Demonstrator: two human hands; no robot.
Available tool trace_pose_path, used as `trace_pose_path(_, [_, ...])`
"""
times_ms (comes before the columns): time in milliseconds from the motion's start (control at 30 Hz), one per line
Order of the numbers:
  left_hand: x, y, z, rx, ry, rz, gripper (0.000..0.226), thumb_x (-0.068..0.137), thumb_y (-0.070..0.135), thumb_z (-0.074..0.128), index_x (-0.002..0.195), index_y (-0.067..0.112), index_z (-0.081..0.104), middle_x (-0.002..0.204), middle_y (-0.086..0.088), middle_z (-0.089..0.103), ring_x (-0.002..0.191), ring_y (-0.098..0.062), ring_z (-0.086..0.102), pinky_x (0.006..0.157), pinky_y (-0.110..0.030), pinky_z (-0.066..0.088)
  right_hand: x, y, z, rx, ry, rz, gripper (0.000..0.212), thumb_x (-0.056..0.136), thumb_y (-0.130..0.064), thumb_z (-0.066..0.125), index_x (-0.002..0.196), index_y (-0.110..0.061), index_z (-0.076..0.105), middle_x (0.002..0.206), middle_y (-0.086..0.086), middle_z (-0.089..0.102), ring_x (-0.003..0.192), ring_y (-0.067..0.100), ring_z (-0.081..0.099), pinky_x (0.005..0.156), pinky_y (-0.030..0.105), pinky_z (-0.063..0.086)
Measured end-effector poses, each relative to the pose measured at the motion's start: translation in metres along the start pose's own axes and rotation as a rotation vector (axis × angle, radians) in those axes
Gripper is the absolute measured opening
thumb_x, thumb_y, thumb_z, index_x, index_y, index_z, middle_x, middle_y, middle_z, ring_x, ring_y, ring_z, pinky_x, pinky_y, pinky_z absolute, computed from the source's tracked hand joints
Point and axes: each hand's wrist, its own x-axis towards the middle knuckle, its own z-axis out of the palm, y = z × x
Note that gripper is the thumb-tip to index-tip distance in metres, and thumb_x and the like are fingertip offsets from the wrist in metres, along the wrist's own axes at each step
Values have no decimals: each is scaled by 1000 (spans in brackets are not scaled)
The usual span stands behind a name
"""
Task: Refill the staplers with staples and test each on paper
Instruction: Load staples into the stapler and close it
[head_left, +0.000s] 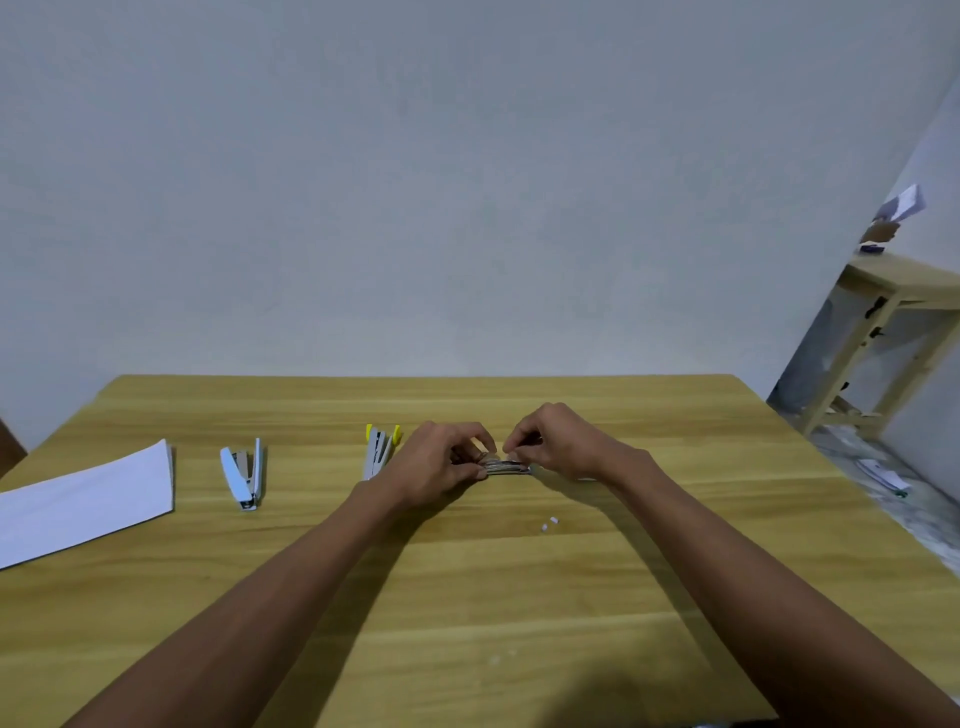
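White paper (88, 501), pale-blue stapler (243, 475), yellow-tipped grey stapler (381, 449), wood-grain tan table (467, 597).

Probably plain office room: wooden desk (467, 597), bare grey wall (415, 182), second table (898, 286).

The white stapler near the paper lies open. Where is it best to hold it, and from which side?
Take the white stapler from above, near its hinge at the end closest to the person. Its two arms meet there and spread apart toward the wall, so one hand probably closes around it most easily there.
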Motion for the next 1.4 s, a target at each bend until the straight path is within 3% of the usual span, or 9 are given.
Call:
trace_pose_path(200, [-1, 2, 1, -27, 17, -3, 23, 78, 18, 79, 98, 24, 69, 86, 6, 75, 79, -2, 69, 77, -21, 55, 5, -1, -5, -124, -60, -30, 17, 86, -5, 69, 100, -9, 78, 90, 3, 76, 77, 7, 65, 73, 16, 50])
trace_pose_path(400, [-3, 3, 1, -67, 55, -20, 24, 75, 15, 82, 96, 23, 74, 83, 6, 76, 76, -2, 69, 75, -22, 56, 3, 6, -6, -71, -30, 14, 10, 83, -12, 77, 92, -10, 78, 79, 2, 75, 73, 17, 69, 70, 27, 55])
trace_pose_path(467, [-2, 4, 1, -50, 44, -22, 24, 75, 16, 82, 97, 23, 74, 82, 6, 76, 75, -2, 70, 73, -24, 57, 0, 8, -7, -56, -9, 3, 4, 84, -12, 75, 85, -13, 78, 77, 2, 74, 70, 14, 67, 67, 28, 54])
trace_pose_path(633, [0, 6, -2, -50, 11, -44, 24, 74, 14, 82, 95, 24, 75, 81, 5, 77, 72, -1, 70, 72, -26, 58, -6, 12, -6, -21, -10, 56, 12, 89, -20, 69, 81, -16, 77, 68, -1, 72, 57, 4, 56, 59, 27, 48])
trace_pose_path(767, [0, 7, -2, -52, 6, -51, 23, 74, 14, 83, 93, 25, 75, 80, 5, 77, 71, -2, 70, 72, -28, 58, -10, 12, -7, -6, -60, 76, 12, 90, -19, 68, 87, -15, 79, 68, 0, 71, 49, -1, 51, 52, 14, 39])
trace_pose_path(967, [0, 8, -2, -35, 5, -49, 23, 73, 16, 84, 92, 26, 75, 78, 6, 76, 71, -1, 70, 69, -23, 56, -14, 17, -8, 86, -54, 126, 10, 88, -15, 71, 93, -11, 78, 70, 3, 71, 52, 3, 56, 54, 15, 43])
trace_pose_path(1100, [-1, 9, -3, -32, 19, -51, 23, 73, 15, 84, 91, 25, 76, 77, 6, 76, 70, 0, 69, 65, -13, 50, -10, 11, -16, 54, 38, 65, 12, 84, -11, 75, 95, -11, 79, 88, 0, 77, 71, 1, 65, 63, 12, 47])
trace_pose_path(1233, [-3, 8, -1, -33, 32, -41, 23, 73, 17, 84, 93, 26, 75, 79, 6, 77, 72, 1, 69, 68, -15, 53, -1, -4, -12, -60, -42, 18, 14, 82, -14, 77, 96, -10, 79, 88, 3, 77, 82, 13, 71, 75, 29, 57])
trace_pose_path(1400, [-5, 7, 0, -33, 42, -28, 24, 75, 18, 83, 97, 24, 75, 83, 3, 78, 74, 3, 69, 69, -11, 51, 6, -12, -6, -135, -105, -7, 13, 82, -11, 75, 94, -13, 80, 82, 1, 77, 74, 10, 68, 68, 26, 52])
